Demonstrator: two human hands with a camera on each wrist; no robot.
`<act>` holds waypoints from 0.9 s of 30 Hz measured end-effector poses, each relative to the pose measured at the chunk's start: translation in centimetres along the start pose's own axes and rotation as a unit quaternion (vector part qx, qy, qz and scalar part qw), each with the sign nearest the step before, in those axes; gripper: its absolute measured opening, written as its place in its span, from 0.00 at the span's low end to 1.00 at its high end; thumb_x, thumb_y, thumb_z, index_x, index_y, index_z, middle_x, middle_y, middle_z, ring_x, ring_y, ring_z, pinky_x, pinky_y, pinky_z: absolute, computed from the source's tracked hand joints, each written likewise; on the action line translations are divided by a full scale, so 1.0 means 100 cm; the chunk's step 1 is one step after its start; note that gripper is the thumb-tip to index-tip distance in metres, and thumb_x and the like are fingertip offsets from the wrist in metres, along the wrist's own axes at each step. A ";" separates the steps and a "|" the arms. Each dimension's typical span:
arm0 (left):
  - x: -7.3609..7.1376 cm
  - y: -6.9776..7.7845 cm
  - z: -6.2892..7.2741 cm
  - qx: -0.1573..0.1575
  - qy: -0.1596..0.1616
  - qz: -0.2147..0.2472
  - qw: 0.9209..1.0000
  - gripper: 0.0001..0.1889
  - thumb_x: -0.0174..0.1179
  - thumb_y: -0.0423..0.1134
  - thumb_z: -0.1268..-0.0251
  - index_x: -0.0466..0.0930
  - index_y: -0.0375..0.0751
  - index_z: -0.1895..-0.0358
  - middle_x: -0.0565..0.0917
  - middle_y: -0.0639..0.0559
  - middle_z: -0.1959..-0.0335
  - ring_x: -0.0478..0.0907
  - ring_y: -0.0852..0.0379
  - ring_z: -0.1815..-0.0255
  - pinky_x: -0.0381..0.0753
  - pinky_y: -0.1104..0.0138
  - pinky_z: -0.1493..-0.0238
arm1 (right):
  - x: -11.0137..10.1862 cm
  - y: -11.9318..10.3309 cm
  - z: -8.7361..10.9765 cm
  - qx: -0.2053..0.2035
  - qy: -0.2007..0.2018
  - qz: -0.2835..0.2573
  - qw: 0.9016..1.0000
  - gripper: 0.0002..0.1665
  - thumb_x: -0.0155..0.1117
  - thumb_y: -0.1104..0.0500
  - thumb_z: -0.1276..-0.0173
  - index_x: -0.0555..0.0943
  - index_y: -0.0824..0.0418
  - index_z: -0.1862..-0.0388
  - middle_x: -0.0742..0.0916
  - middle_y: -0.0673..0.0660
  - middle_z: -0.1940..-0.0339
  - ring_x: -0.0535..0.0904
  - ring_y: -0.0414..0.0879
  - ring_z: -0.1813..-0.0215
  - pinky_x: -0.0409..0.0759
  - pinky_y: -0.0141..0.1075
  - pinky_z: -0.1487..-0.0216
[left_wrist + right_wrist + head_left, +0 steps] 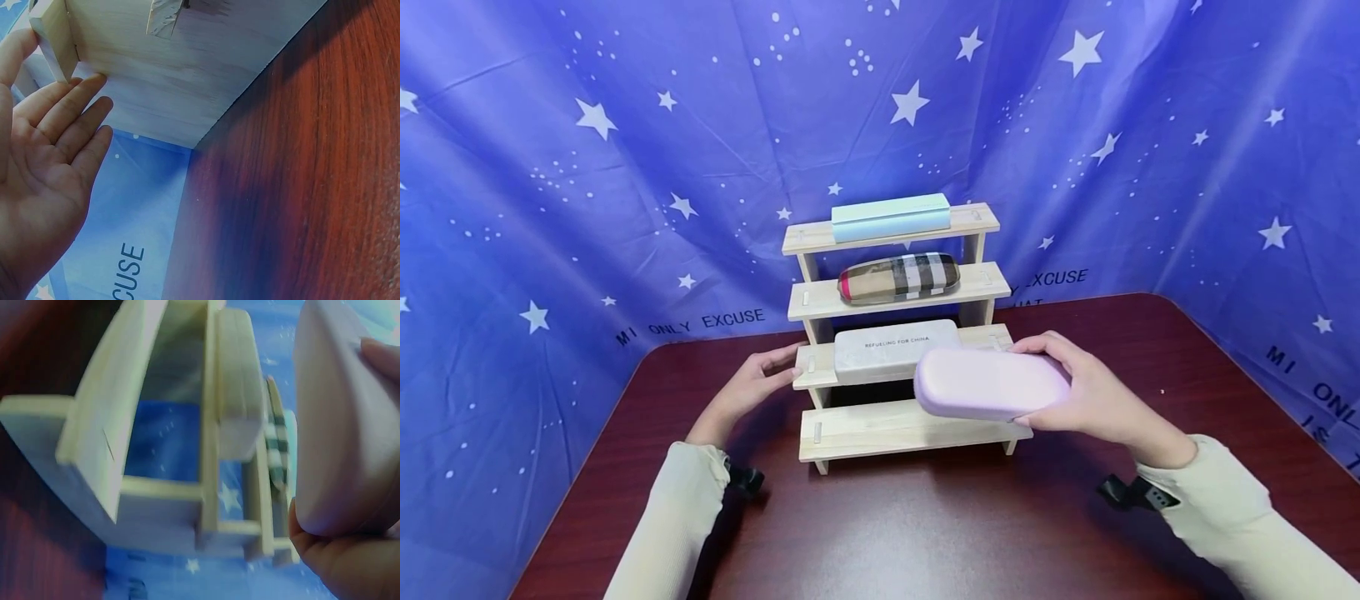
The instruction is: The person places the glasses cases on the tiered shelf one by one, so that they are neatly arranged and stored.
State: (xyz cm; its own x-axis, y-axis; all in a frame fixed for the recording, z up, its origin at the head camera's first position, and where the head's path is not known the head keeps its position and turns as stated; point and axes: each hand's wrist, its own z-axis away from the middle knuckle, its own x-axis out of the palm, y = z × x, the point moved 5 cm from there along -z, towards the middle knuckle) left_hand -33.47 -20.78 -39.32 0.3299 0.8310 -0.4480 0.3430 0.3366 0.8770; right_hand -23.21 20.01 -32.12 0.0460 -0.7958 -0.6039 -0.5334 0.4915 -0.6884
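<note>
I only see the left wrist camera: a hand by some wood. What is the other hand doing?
Observer: The right hand holds a lilac case above the wooden rack's lowest step.
Operator: Is anything on the rack?
Observer: Yes, three cases: a grey case, a plaid case above it, and a mint box on top.
Operator: Is my hand grabbing the wood?
Observer: No, the left hand rests with straight fingers against the rack's left end.

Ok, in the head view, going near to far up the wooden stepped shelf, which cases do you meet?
Lilac case held in the right hand, grey case, plaid case, mint case.
</note>
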 end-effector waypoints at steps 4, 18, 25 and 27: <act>0.001 0.002 0.000 0.000 -0.002 0.006 1.000 0.27 0.57 0.32 0.35 0.65 0.28 0.34 0.70 0.34 0.36 0.72 0.71 0.47 0.71 0.77 0.49 | 0.017 -0.001 -0.003 -0.008 -0.026 -0.012 1.000 0.42 0.83 0.57 0.65 0.75 0.51 0.47 0.79 0.47 0.52 0.73 0.39 0.54 0.71 0.31 0.59; 0.001 0.003 0.001 0.010 -0.005 0.015 1.000 0.27 0.57 0.31 0.35 0.64 0.27 0.34 0.70 0.33 0.37 0.73 0.70 0.47 0.71 0.76 0.49 | 0.063 0.007 -0.010 0.007 -0.080 -0.040 0.996 0.41 0.82 0.51 0.64 0.75 0.48 0.47 0.80 0.44 0.54 0.74 0.41 0.57 0.72 0.33 0.60; 0.000 0.003 0.001 0.006 -0.003 0.009 1.000 0.27 0.57 0.32 0.35 0.64 0.28 0.34 0.70 0.35 0.36 0.72 0.69 0.46 0.70 0.76 0.48 | 0.077 0.007 -0.013 0.002 -0.087 -0.038 0.995 0.40 0.82 0.50 0.62 0.76 0.51 0.46 0.80 0.47 0.52 0.73 0.41 0.55 0.70 0.32 0.57; 0.001 0.003 0.000 0.004 -0.003 0.006 1.000 0.27 0.57 0.33 0.35 0.65 0.28 0.34 0.70 0.35 0.36 0.72 0.69 0.46 0.70 0.76 0.48 | 0.081 0.010 -0.014 0.003 -0.088 -0.037 0.995 0.40 0.82 0.51 0.62 0.76 0.51 0.46 0.80 0.48 0.52 0.73 0.41 0.55 0.70 0.32 0.57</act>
State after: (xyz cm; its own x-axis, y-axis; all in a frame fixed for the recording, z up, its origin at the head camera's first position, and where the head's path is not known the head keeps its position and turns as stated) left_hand -33.35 -20.67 -39.13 0.3398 0.8319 -0.4388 0.3467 0.3229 0.8806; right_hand -24.55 13.51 -37.12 0.2328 -0.7553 -0.6126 -0.5180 0.4369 -0.7354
